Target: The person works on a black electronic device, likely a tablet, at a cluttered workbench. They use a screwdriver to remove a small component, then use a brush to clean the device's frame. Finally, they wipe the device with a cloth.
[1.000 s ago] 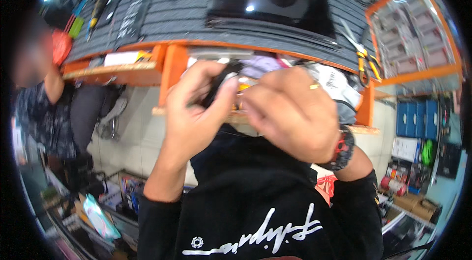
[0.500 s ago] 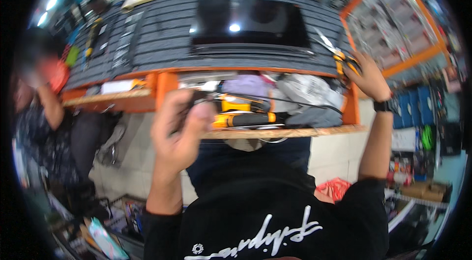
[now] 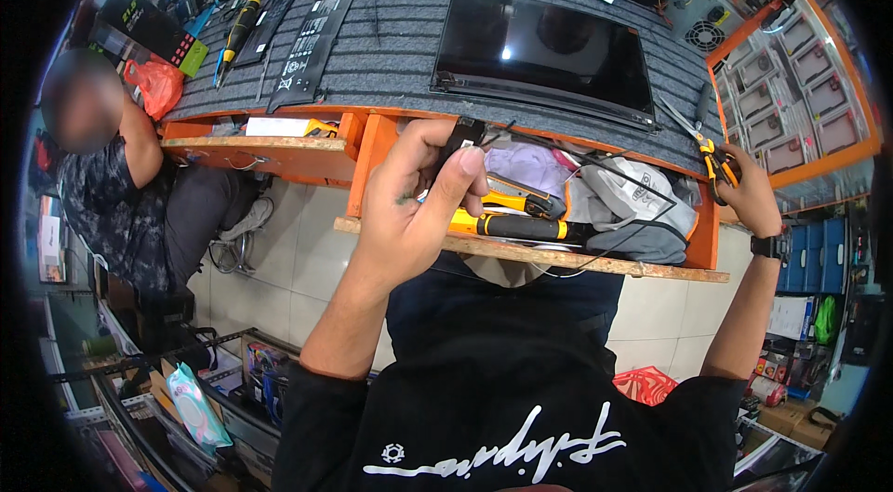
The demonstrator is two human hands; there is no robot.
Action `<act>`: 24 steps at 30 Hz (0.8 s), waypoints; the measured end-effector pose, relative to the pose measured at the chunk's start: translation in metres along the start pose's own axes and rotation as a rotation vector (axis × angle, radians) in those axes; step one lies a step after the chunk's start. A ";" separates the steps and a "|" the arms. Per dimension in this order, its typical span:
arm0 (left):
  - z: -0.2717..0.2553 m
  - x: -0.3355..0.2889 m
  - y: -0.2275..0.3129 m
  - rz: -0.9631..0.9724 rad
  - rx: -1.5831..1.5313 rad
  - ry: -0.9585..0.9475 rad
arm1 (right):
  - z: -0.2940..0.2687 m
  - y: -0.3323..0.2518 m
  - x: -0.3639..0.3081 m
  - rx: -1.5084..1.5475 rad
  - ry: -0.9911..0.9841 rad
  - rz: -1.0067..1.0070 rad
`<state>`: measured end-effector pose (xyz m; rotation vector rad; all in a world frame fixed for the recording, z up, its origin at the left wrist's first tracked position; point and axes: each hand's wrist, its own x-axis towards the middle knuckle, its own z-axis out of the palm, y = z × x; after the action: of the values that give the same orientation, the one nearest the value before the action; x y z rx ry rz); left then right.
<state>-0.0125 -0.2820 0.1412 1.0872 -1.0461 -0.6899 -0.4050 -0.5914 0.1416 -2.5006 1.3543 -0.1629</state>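
My left hand (image 3: 409, 204) is raised over the left part of an open drawer (image 3: 614, 264), thumb and fingers closed on a small black end piece (image 3: 462, 131). A thin black cable (image 3: 642, 180) runs rightward from near it across the drawer; whether the two are joined is hard to see. Below the fingers lie a yellow-and-black utility knife (image 3: 512, 197) and a yellow-and-black handled tool (image 3: 526, 228). At the bench's right edge my right hand (image 3: 749, 194) has its fingers round the handles of long-nose pliers (image 3: 709, 152), whose jaws point toward the screen.
A black laptop screen (image 3: 549, 50) lies on the ribbed grey mat (image 3: 391, 64). Left of it are a flat black battery (image 3: 312, 50) and a yellow-black screwdriver (image 3: 242, 27). An orange-framed case (image 3: 791, 73) stands at right. Another person (image 3: 121, 176) sits at left.
The whole view has shifted, with the bench now farther right and sharper. My left hand has moved rightward and farther over the drawer. My right hand stays at the pliers.
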 end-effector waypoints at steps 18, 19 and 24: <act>0.007 0.004 -0.006 0.206 0.228 -0.108 | -0.029 -0.139 -0.063 0.786 -0.895 -0.530; 0.008 0.003 -0.004 0.223 0.247 -0.126 | -0.026 -0.147 -0.060 0.779 -1.051 -0.418; 0.009 0.003 0.003 0.395 0.368 -0.179 | -0.021 -0.167 -0.050 0.796 -1.151 -0.305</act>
<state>-0.0198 -0.2868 0.1462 1.0960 -1.5337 -0.2835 -0.3034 -0.4682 0.2144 -1.5730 0.3064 0.5045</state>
